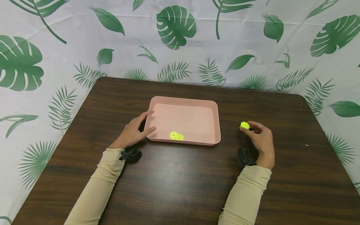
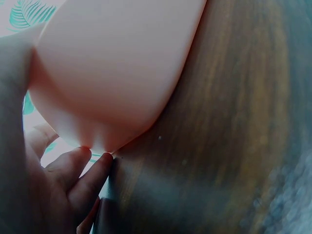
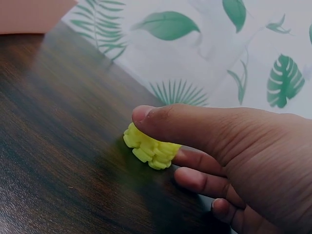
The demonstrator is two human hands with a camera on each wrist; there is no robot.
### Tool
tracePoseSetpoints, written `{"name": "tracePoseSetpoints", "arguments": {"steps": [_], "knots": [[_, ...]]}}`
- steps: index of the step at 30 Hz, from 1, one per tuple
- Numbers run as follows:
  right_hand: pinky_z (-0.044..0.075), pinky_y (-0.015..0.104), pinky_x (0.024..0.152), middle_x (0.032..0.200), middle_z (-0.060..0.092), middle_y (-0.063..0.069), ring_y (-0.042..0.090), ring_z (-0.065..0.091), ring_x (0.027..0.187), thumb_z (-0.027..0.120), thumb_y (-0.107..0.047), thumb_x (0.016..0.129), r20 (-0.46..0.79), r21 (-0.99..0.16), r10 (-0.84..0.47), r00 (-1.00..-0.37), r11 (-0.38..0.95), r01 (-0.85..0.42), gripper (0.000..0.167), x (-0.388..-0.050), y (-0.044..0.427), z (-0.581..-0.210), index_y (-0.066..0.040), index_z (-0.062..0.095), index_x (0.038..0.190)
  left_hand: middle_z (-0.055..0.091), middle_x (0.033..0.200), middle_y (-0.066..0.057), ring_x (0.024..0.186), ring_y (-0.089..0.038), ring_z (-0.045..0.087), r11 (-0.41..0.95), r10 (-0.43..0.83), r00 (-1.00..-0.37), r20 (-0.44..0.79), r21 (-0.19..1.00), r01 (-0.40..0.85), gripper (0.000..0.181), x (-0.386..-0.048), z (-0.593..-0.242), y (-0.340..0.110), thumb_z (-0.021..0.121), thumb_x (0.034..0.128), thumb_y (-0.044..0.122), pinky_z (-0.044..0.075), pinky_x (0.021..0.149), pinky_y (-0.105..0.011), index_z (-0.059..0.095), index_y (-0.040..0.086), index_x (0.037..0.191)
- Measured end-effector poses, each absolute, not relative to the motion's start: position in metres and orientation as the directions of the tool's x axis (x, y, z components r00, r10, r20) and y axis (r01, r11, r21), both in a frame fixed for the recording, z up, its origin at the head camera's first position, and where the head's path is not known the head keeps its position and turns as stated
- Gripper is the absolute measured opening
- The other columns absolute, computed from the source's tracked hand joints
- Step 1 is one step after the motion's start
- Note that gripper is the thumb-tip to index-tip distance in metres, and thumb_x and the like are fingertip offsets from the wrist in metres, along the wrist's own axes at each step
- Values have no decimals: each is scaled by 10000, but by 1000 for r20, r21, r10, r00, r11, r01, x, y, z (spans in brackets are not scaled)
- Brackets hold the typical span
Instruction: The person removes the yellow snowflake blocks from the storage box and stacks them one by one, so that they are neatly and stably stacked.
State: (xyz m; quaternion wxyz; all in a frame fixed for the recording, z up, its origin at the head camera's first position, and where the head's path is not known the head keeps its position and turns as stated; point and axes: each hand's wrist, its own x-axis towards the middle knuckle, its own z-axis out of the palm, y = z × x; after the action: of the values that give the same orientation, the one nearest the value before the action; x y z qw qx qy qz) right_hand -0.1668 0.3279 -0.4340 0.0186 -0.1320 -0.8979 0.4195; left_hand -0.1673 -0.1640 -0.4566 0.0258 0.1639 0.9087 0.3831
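Note:
A shallow pink tray [image 1: 182,120] lies on the dark wooden table, and two yellow notched discs [image 1: 173,135] rest overlapped inside it by the near wall. At the tray's left end my left hand [image 1: 133,131] grips the rim, thumb over the edge; the left wrist view shows fingertips [image 2: 105,158] against the outer wall. To the right of the tray, my right hand [image 1: 260,137] pinches a small stack of yellow notched discs [image 3: 151,148] between thumb and fingers. How many discs the stack has I cannot tell, as the thumb covers part of it.
The brown wood-grain table [image 1: 174,187] runs on around the tray and both arms. Behind it hangs a white cloth [image 1: 197,53] with green leaves. A tiny pale speck [image 1: 307,145] lies on the table to the right. Each wrist wears a black band [image 1: 132,155].

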Motion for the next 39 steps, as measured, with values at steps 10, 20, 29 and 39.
{"name": "tracePoseSetpoints", "arguments": {"steps": [10, 20, 29, 39], "knots": [[426, 200, 722, 1259, 621, 152, 142, 514, 943, 766, -334, 954, -65, -764, 265, -962, 607, 219, 519, -168, 326, -436, -27, 666, 1360, 379, 1640, -58, 1478, -379, 372, 649, 320, -944, 82, 707, 281, 721, -167, -457, -164, 617, 997, 524, 296, 1115, -723, 321, 324, 1623], [422, 213, 729, 1266, 621, 159, 164, 519, 966, 760, -356, 958, -59, -753, 285, -957, 616, 230, 520, -168, 326, -437, -26, 675, 1350, 386, 1635, -69, 1472, -374, 383, 647, 319, -944, 81, 709, 279, 722, -167, -457, -163, 621, 997, 513, 305, 1115, -715, 327, 306, 1623], [434, 187, 706, 1245, 623, 148, 118, 518, 923, 773, -324, 949, -65, -769, 282, -957, 597, 229, 514, -167, 326, -436, -28, 671, 1356, 377, 1641, -68, 1474, -388, 376, 656, 317, -945, 78, 702, 278, 723, -168, -457, -164, 618, 996, 521, 295, 1116, -724, 318, 325, 1624], [430, 210, 740, 1254, 622, 160, 126, 521, 935, 774, -324, 946, -85, -767, 281, -956, 594, 243, 538, -167, 327, -435, -24, 656, 1377, 366, 1648, -62, 1478, -389, 369, 661, 313, -947, 69, 700, 270, 727, -167, -456, -163, 619, 995, 524, 290, 1120, -724, 316, 326, 1624]]}}
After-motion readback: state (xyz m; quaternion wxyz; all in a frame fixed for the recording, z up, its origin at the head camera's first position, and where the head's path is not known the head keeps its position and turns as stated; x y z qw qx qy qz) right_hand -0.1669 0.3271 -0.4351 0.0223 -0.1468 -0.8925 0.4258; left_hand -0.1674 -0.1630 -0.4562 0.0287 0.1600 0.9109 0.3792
